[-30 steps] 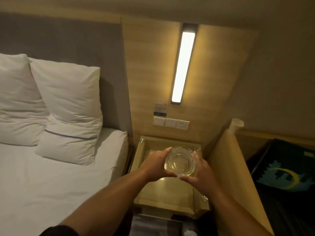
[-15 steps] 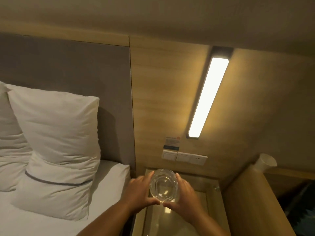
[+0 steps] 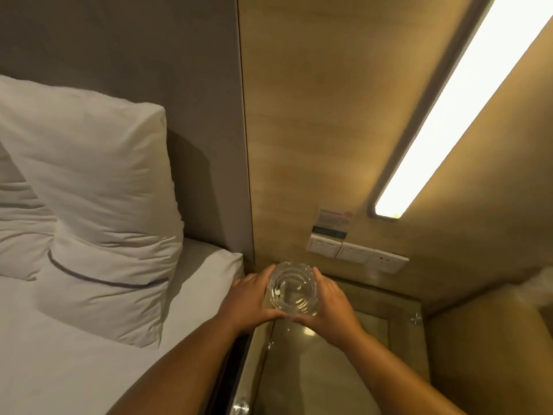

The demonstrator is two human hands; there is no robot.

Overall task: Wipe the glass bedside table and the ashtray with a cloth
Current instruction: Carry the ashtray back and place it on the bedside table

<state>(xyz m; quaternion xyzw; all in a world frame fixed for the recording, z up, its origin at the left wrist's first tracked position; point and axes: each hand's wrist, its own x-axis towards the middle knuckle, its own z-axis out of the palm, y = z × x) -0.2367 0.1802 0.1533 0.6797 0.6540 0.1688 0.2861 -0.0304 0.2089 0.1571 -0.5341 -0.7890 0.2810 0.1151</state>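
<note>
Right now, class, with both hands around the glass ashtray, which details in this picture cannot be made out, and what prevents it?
- Ashtray: whether it rests on the glass bedside table or is lifted; the left hand and right hand cover its sides.
- Cloth: none in the head view.
- Table front: cut off by the bottom edge.
- Wall notice: print too small.
- Pale object: blurred, cut off by the right edge.

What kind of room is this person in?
Most likely a hotel bedroom. A made bed with stacked white pillows stands beside a glass bedside table, a wall light glows above a switch panel, and both hands hold a glass ashtray.
</note>
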